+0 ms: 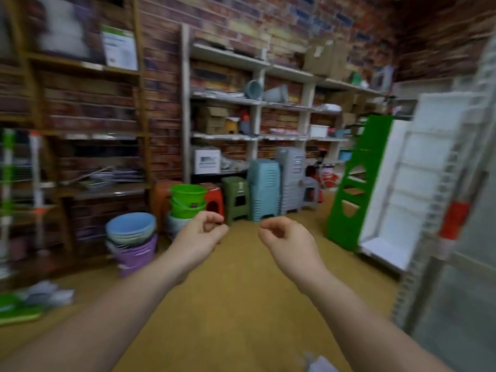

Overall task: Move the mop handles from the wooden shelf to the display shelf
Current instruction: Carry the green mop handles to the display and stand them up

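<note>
We see a household-goods shop: stacked plastic stools, nested buckets, basins and stocked wall shelves.

The wall looks like rough, matt brick in mixed reds and browns. The wooden shelf at the left shows brown timber, its boards faintly shiny. The floor is a smooth, matt yellow-brown surface. The buckets and basins look like smooth plastic with a slight gloss, as do the ribbed stools. The display shelf at the right seems glossy white, with a flat green side panel. Boxes up high look like dull cardboard.
</note>
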The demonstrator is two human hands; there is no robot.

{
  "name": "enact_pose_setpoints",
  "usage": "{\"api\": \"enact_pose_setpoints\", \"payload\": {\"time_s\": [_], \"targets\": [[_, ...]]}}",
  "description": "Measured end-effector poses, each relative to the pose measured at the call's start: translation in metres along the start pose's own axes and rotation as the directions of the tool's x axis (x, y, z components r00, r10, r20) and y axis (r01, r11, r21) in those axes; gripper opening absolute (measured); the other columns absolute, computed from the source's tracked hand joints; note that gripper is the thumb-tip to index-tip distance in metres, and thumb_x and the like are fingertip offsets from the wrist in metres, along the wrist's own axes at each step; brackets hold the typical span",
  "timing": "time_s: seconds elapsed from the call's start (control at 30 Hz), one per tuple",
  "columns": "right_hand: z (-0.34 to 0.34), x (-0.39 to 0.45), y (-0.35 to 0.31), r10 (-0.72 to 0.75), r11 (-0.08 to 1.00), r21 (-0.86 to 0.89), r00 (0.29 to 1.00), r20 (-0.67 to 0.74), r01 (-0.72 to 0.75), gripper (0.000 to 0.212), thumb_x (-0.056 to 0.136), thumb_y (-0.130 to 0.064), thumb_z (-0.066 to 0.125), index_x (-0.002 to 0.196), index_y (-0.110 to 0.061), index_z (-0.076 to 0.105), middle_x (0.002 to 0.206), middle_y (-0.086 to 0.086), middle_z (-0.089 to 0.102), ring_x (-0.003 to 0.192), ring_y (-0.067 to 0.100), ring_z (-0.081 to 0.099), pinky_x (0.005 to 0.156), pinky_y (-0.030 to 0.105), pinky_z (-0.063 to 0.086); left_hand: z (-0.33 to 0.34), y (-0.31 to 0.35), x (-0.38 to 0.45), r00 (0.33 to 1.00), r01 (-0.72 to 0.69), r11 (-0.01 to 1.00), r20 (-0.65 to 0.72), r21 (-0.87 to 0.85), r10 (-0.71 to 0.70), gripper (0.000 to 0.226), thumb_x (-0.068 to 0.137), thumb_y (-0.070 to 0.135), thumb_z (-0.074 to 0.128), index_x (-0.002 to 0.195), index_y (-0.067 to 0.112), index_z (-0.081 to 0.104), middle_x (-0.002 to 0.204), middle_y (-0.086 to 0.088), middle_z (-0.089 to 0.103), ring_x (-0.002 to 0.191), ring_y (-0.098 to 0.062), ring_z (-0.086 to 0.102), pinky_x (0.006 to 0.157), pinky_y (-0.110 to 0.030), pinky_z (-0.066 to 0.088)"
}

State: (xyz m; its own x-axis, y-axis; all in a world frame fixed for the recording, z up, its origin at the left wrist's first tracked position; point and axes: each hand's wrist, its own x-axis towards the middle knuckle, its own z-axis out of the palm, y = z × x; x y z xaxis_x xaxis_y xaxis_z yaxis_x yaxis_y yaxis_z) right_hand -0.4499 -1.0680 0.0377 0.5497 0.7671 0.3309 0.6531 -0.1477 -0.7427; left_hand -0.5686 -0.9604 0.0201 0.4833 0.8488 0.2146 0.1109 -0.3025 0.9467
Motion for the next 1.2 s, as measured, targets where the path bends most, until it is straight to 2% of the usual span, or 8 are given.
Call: {"api": "enact_pose_setpoints", "payload": {"time_s": [0.07, 0.2, 0.3, 0.37, 0.53, 0.73, 1.0, 1.2], "targets": [[0.049, 0.015, -0.025, -0.027, 0.998, 0.057, 0.998, 0.057, 0.024, 0.022, 0.088, -0.024, 0.057, 0.107, -0.019, 0.066, 0.111, 0.004, 0.065, 0.104, 0.017, 0.057, 0.088, 0.024, 0.040, -0.049, -0.020, 0.011, 0.997, 0.039, 0.999, -0.074, 0.034, -0.036, 0.011, 0.091, 0.013, 0.056, 0.086, 0.023, 0.052, 0.077, -0.002, 0.055, 0.075, -0.018, 0.052, 0.072, -0.033, 0.044], [0.137, 0.039, -0.069, -0.078, 0.985, 0.165, 0.985, 0.153, 0.052, 0.021, 0.088, -0.020, 0.057, 0.106, -0.015, 0.067, 0.106, 0.003, 0.067, 0.091, 0.013, 0.056, 0.076, 0.021, 0.037, -0.136, -0.048, 0.025, 0.968, 0.111, 0.991, -0.233, 0.072, -0.092, 0.007, 0.092, 0.013, 0.053, 0.099, 0.014, 0.052, 0.071, -0.002, 0.054, 0.064, -0.015, 0.051, 0.065, -0.029, 0.044], [0.190, 0.050, -0.093, -0.122, 0.974, 0.216, 0.965, 0.234, 0.071, 0.021, 0.089, -0.018, 0.056, 0.106, -0.012, 0.066, 0.098, 0.001, 0.064, 0.086, 0.010, 0.052, 0.067, 0.017, 0.032, -0.184, -0.066, 0.029, 0.936, 0.180, 0.979, -0.321, 0.096, -0.141, 0.012, 0.092, 0.016, 0.054, 0.103, 0.013, 0.053, 0.079, 0.000, 0.056, 0.072, -0.013, 0.056, 0.073, -0.030, 0.047], [0.220, 0.057, -0.106, -0.149, 0.967, 0.243, 0.952, 0.269, 0.082, 0.022, 0.088, -0.018, 0.056, 0.107, -0.012, 0.066, 0.104, 0.004, 0.066, 0.089, 0.014, 0.056, 0.071, 0.019, 0.036, -0.209, -0.077, 0.033, 0.911, 0.216, 0.969, -0.381, 0.118, -0.157, 0.015, 0.092, 0.020, 0.053, 0.106, 0.015, 0.054, 0.084, 0.001, 0.058, 0.078, -0.013, 0.058, 0.080, -0.032, 0.049], [0.283, 0.089, -0.126, -0.184, 0.946, 0.318, 0.905, 0.384, 0.057, 0.020, 0.089, -0.021, 0.057, 0.106, -0.015, 0.065, 0.105, 0.004, 0.067, 0.100, 0.020, 0.060, 0.087, 0.032, 0.045, -0.253, -0.101, 0.050, 0.857, 0.290, 0.947, -0.477, 0.135, -0.195, 0.016, 0.094, 0.021, 0.052, 0.109, 0.015, 0.053, 0.086, -0.001, 0.058, 0.080, -0.010, 0.057, 0.078, -0.028, 0.048], [0.338, 0.159, -0.125, -0.264, 0.918, 0.387, 0.855, 0.447, 0.081, 0.021, 0.089, -0.020, 0.057, 0.107, -0.012, 0.066, 0.096, -0.002, 0.061, 0.097, 0.017, 0.058, 0.084, 0.029, 0.045, -0.282, -0.129, 0.105, 0.794, 0.345, 0.934, -0.559, 0.092, -0.239, 0.015, 0.095, 0.021, 0.049, 0.109, 0.018, 0.051, 0.090, 0.001, 0.056, 0.096, -0.020, 0.059, 0.096, -0.040, 0.047], [0.404, 0.269, -0.119, -0.316, 0.913, 0.394, 0.790, 0.525, 0.103, 0.021, 0.091, -0.021, 0.055, 0.109, -0.013, 0.063, 0.097, -0.003, 0.058, 0.094, 0.013, 0.053, 0.078, 0.025, 0.039, -0.314, -0.172, 0.184, 0.719, 0.437, 0.898, -0.620, 0.052, -0.314, 0.018, 0.095, 0.020, 0.049, 0.112, 0.018, 0.052, 0.105, -0.007, 0.059, 0.100, -0.021, 0.057, 0.088, -0.033, 0.045], [0.492, 0.308, -0.147, -0.335, 0.909, 0.408, 0.732, 0.594, 0.085, 0.021, 0.090, -0.021, 0.054, 0.108, -0.016, 0.064, 0.100, -0.004, 0.059, 0.099, 0.015, 0.055, 0.087, 0.030, 0.045, -0.375, -0.210, 0.221, 0.625, 0.473, 0.881, -0.702, -0.006, -0.341, 0.012, 0.095, 0.020, 0.048, 0.106, 0.022, 0.051, 0.096, -0.001, 0.059, 0.100, -0.022, 0.058, 0.093, -0.039, 0.045]]}}
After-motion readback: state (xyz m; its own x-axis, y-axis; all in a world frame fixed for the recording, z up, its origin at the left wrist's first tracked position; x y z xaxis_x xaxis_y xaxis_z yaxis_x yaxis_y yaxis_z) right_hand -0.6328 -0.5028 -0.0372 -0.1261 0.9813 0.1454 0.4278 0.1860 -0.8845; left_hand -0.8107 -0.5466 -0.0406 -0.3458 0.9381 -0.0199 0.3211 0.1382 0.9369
